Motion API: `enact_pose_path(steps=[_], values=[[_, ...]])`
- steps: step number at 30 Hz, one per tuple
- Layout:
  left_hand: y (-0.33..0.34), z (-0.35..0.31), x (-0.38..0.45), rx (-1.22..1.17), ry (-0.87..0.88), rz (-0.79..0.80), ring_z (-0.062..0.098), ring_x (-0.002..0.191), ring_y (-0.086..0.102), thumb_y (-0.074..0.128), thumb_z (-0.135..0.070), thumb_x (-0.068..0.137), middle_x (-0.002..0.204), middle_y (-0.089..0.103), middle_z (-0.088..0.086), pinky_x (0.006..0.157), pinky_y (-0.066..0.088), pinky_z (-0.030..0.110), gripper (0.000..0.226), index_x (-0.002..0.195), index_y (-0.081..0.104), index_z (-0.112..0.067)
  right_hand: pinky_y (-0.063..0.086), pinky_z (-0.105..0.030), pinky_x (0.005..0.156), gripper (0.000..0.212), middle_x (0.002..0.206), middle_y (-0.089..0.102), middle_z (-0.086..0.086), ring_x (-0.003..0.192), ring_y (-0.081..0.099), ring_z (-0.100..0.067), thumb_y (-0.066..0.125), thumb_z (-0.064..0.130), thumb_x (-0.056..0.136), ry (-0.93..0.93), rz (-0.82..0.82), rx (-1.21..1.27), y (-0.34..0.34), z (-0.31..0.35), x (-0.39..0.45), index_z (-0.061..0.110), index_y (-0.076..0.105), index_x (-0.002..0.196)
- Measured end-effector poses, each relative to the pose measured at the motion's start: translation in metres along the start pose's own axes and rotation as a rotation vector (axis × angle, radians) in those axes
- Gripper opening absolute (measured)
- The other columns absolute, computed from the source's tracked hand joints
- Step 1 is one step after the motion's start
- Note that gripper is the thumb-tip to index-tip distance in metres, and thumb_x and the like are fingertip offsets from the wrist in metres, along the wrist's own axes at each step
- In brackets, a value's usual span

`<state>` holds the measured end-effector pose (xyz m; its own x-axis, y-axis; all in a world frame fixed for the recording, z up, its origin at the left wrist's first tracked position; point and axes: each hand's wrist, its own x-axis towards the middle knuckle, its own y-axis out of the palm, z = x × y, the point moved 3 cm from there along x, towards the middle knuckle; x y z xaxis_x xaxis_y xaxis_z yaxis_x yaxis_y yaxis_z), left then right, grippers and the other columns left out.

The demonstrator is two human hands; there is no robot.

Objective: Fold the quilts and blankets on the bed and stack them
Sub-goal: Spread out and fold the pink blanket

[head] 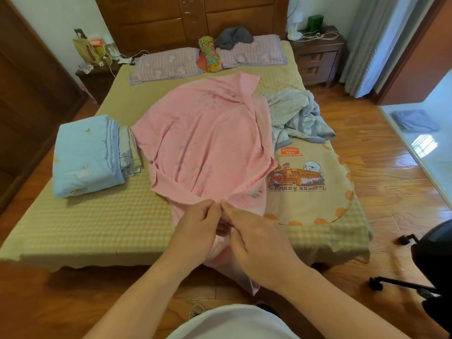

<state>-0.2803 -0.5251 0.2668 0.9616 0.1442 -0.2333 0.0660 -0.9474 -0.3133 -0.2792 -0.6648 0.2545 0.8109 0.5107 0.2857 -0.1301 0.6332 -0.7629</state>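
While both hands, left [195, 228] and right [252, 231], pinched the near edge of the pink quilt [205, 143] spread on the bed [97, 223], its hanging part could slip floorward, or a pull could disturb the folded stack [85, 155] beside it.

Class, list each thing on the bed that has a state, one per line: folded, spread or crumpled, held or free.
Pink blanket: spread, partly folded, near edge pinched.
Blue quilt: folded, stacked.
Grey blanket: crumpled, free.
Cartoon blanket: spread flat, free.
Left hand: pinching pink blanket.
Right hand: pinching pink blanket.
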Motion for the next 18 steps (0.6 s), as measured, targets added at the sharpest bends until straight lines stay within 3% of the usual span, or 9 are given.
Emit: enact_pose_path(steps=[2,4,7,9,11,14,16,18], values=[[-0.007,-0.006,0.01,0.07,0.023,-0.031,0.024,0.076,0.072,0.053,-0.017,0.099,0.075,0.074,0.006,0.08,0.06,0.048,0.029,0.08,0.072,-0.009,0.029,-0.003,0.104,0.05,0.137,0.059,0.015,0.122,0.053,0.003,0.042,0.026,0.097,0.067,0.023,0.184,0.0,-0.006,0.009,0.029,0.046,0.147],[-0.013,-0.018,0.023,0.075,0.045,-0.035,0.029,0.076,0.072,0.057,-0.019,0.09,0.075,0.074,0.011,0.079,0.06,0.049,0.025,0.073,0.072,-0.008,0.038,-0.014,0.108,0.05,0.136,0.057,0.024,0.125,0.052,0.005,0.049,0.013,0.098,0.177,0.016,0.51,0.0,-0.013,0.021,0.036,0.049,0.143],[-0.02,-0.05,0.047,-0.188,0.067,-0.049,0.026,0.067,0.07,0.05,-0.001,0.093,0.073,0.074,0.018,0.07,0.059,0.037,0.03,0.069,0.068,-0.003,0.05,-0.032,0.102,0.043,0.129,0.066,0.011,0.121,0.06,-0.008,0.052,0.0,0.098,0.391,-0.134,0.977,-0.004,-0.033,0.04,0.025,0.061,0.132],[-0.027,-0.083,0.068,-0.314,0.121,-0.03,0.024,0.065,0.071,0.044,0.001,0.097,0.071,0.073,0.015,0.067,0.057,0.034,0.033,0.072,0.064,-0.002,0.052,-0.029,0.092,0.036,0.124,0.069,0.008,0.116,0.063,-0.008,0.053,0.003,0.099,0.523,-0.145,0.981,-0.008,-0.054,0.042,0.018,0.061,0.131],[-0.036,-0.115,0.088,-0.384,0.197,0.019,0.028,0.069,0.072,0.041,-0.002,0.099,0.073,0.073,0.014,0.074,0.06,0.041,0.033,0.074,0.062,-0.003,0.052,-0.03,0.096,0.037,0.125,0.068,0.006,0.116,0.064,-0.009,0.058,0.008,0.098,0.557,-0.039,0.919,-0.004,-0.074,0.032,0.018,0.058,0.134],[-0.049,-0.159,0.113,-0.444,0.292,0.119,0.033,0.078,0.071,0.041,-0.006,0.101,0.079,0.071,0.018,0.079,0.061,0.052,0.033,0.08,0.066,0.0,0.05,-0.028,0.099,0.047,0.13,0.064,0.013,0.119,0.061,-0.005,0.071,0.032,0.092,0.563,0.199,0.757,0.019,-0.085,0.011,0.034,0.053,0.136],[-0.056,-0.181,0.13,-0.458,0.353,0.164,0.033,0.078,0.07,0.042,-0.008,0.101,0.077,0.07,0.016,0.078,0.06,0.054,0.033,0.079,0.067,-0.002,0.05,-0.022,0.097,0.049,0.122,0.065,0.024,0.111,0.059,0.009,0.076,0.042,0.085,0.657,0.184,0.569,0.035,-0.09,0.006,0.048,0.052,0.127],[-0.065,-0.202,0.15,-0.468,0.405,0.168,0.031,0.075,0.071,0.041,-0.009,0.1,0.074,0.07,0.013,0.076,0.061,0.055,0.037,0.075,0.067,-0.006,0.054,-0.019,0.091,0.041,0.104,0.069,0.028,0.097,0.062,0.014,0.08,0.039,0.081,0.785,0.121,0.488,0.048,-0.098,0.009,0.045,0.058,0.115]])
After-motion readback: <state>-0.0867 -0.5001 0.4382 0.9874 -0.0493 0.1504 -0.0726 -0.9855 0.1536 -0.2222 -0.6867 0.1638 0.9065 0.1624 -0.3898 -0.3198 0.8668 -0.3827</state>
